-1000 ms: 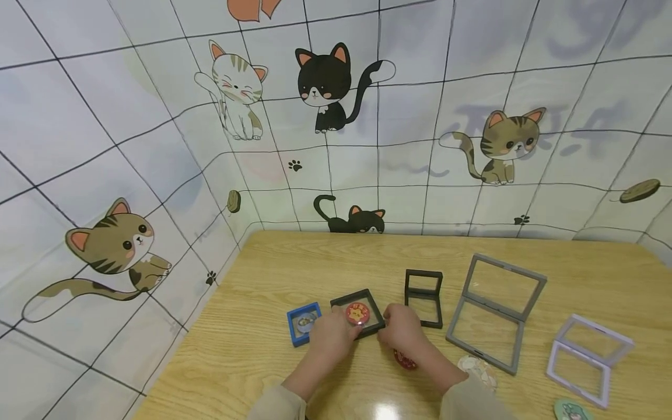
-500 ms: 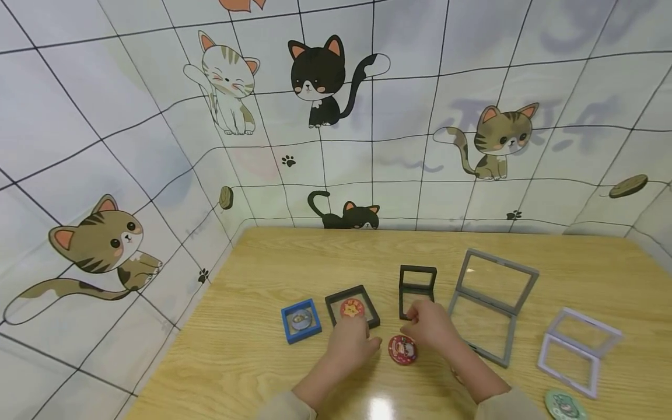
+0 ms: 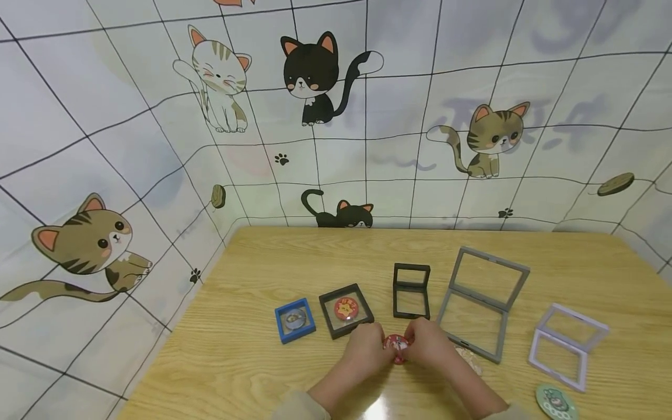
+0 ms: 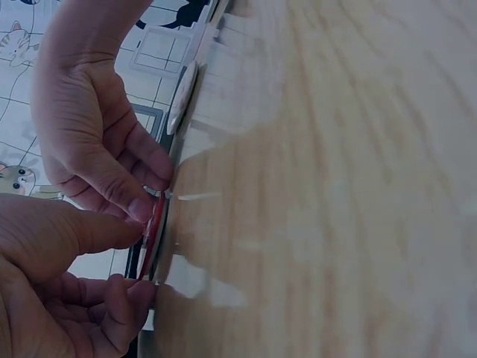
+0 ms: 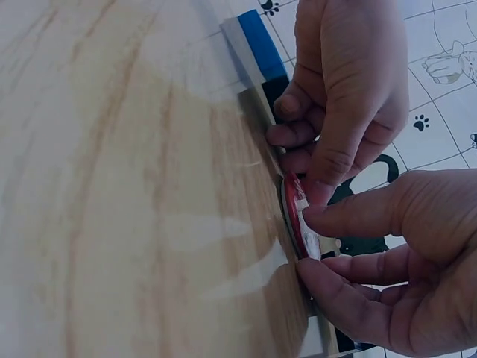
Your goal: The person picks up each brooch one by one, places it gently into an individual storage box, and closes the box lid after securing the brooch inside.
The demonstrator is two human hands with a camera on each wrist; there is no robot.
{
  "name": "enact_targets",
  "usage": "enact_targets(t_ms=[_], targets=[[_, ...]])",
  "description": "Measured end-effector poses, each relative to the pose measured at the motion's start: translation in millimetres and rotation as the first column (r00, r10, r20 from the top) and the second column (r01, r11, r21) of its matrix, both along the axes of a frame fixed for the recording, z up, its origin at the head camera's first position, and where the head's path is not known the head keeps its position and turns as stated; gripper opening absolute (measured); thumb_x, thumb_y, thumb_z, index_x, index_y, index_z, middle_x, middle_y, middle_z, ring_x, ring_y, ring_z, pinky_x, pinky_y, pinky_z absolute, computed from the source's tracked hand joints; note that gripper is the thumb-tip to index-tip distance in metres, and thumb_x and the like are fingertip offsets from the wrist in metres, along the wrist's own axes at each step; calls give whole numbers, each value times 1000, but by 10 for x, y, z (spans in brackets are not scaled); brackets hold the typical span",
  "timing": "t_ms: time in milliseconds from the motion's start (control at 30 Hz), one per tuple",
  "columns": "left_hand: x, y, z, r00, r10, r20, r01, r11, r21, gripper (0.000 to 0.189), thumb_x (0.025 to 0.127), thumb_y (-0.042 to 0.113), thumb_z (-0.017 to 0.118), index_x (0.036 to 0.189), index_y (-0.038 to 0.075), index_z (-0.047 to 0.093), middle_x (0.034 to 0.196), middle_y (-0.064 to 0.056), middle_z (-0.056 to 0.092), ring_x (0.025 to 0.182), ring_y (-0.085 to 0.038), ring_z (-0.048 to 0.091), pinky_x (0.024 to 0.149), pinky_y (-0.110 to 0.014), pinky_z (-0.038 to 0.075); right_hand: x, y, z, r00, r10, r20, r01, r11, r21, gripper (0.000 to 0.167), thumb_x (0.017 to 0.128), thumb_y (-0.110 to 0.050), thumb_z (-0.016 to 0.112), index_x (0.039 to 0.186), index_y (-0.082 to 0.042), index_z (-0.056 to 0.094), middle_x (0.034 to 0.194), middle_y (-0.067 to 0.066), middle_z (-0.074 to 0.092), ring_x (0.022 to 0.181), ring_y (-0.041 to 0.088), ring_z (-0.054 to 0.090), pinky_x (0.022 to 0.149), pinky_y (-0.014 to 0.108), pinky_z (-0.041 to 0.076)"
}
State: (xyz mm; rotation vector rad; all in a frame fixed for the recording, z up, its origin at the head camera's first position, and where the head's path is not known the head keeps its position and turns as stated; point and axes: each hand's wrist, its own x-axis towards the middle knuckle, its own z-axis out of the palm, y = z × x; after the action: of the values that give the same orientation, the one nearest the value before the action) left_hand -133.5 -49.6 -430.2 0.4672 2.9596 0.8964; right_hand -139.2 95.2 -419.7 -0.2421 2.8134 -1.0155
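A red round badge (image 3: 396,343) with a printed picture is held at the table's front middle, between both hands. My left hand (image 3: 366,350) pinches its left edge with thumb and fingers. The opposite edge is pinched by my right hand (image 3: 431,345). In the left wrist view the badge (image 4: 154,237) appears edge-on, close to the tabletop. The right wrist view shows both thumbs on the face of the badge (image 5: 298,216). Just behind the hands stands a small black display frame (image 3: 412,303), opened. To the left lies a black frame (image 3: 332,331) with a red star badge (image 3: 346,308) inside.
A blue frame (image 3: 283,338) with a round badge lies at far left. Rightward stand an opened large grey frame (image 3: 481,302) and an opened lilac frame (image 3: 559,341). A green badge (image 3: 556,401) lies at front right. A pale badge (image 3: 469,359) is partly behind the right arm.
Both hands have left the black frame with the star badge and moved to the red badge, which lay on the table. They now pinch it from both sides. The view has shifted slightly.
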Motion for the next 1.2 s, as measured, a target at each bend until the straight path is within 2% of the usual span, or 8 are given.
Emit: enact_targets(t_ms=[133, 400, 633, 767, 867, 1033, 1200], targets=[[12, 30, -6, 1000, 3, -16, -3, 999, -35, 34, 72, 13, 69, 49, 9, 43, 50, 4, 38, 45, -8, 33, 40, -20, 26, 12, -1, -9, 1000, 1, -27, 0, 1000, 13, 22, 58, -2, 78, 64, -2, 57, 59, 2, 52, 56, 15, 47, 50, 29, 40], [31, 36, -4, 997, 23, 71, -22, 1000, -9, 33, 72, 19, 74, 55, 8, 48, 52, 2, 42, 45, -9, 37, 41, -20, 30, 27, 0, -27, 999, 8, -31, -8, 1000, 20, 23, 58, -1, 77, 65, -3, 54, 60, 2, 51, 57, 15, 47, 51, 28, 39], [45, 9, -27, 999, 8, 37, -9, 1000, 16, 30, 71, 16, 74, 62, 7, 47, 55, 3, 42, 48, -9, 38, 42, -21, 31, 45, 0, -47, 999, 0, -41, 0, 1000, 2, 30, 58, -4, 79, 67, -4, 51, 61, 1, 47, 57, 15, 43, 50, 27, 35], [50, -1, -26, 998, -1, 60, -2, 999, 53, 25, 72, 13, 72, 68, 6, 48, 56, 3, 43, 48, -9, 39, 42, -20, 33, 50, -2, -52, 1000, -8, -28, 8, 1000, -27, 29, 59, -2, 78, 70, -5, 50, 60, 0, 48, 55, 14, 43, 49, 27, 35], [56, -1, -18, 996, 13, 89, -21, 995, 100, 24, 73, 12, 71, 72, 5, 48, 55, 3, 43, 47, -9, 40, 41, -21, 33, 57, -3, -50, 1000, -16, -17, 15, 999, -47, 27, 60, 2, 73, 71, -5, 50, 59, 0, 50, 54, 13, 45, 48, 26, 36], [60, -4, -1, 996, 25, 90, -40, 985, 166, 22, 75, 10, 70, 75, 5, 48, 52, 5, 42, 42, -5, 37, 37, -19, 29, 69, 0, -47, 999, -9, -32, 6, 995, -98, 24, 66, 4, 69, 76, -5, 50, 57, -1, 49, 52, 12, 44, 47, 24, 35], [50, -8, -20, 996, 36, 77, -52, 975, 214, 21, 76, 9, 69, 75, 5, 48, 51, 5, 41, 41, -3, 36, 36, -18, 29, 68, 3, -69, 1000, -14, -16, 11, 988, -152, 22, 72, 4, 66, 81, -7, 50, 51, -2, 42, 45, 10, 37, 42, 20, 27]])
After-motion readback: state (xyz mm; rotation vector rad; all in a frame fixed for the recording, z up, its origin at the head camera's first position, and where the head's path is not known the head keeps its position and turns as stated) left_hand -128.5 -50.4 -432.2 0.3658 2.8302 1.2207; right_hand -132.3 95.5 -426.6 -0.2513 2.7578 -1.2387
